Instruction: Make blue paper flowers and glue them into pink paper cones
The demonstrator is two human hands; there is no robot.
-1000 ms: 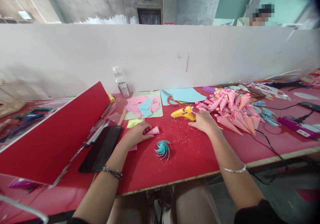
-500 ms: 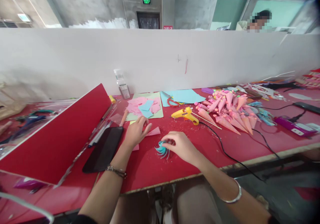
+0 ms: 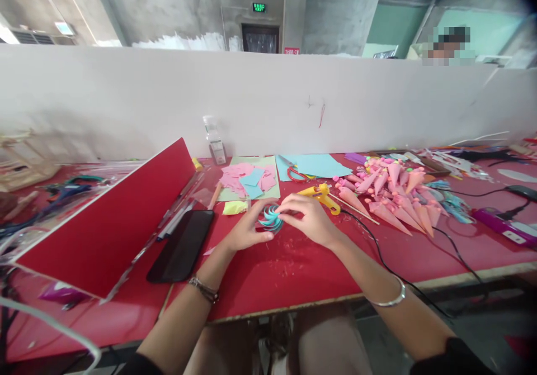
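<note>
A turquoise fringed paper piece, its cut strips curling outward, is between my two hands above the red table. My right hand pinches its right side between thumb and fingers. My left hand curves around it from the left, fingers at the far edge and thumb at the near edge. A yellow glue gun lies just beyond my right hand. Pink and blue paper pieces are piled beyond my left hand, with a crumpled yellow piece closer in.
To the left are a black phone and a slanted red board. A heap of pink paper cones is at the right, near the glue gun's black cord. Scissors rest by blue sheets at the back.
My right hand has lifted the turquoise fringed paper up and away from me. My left hand has moved right and closed around it. The view has shifted slightly left.
</note>
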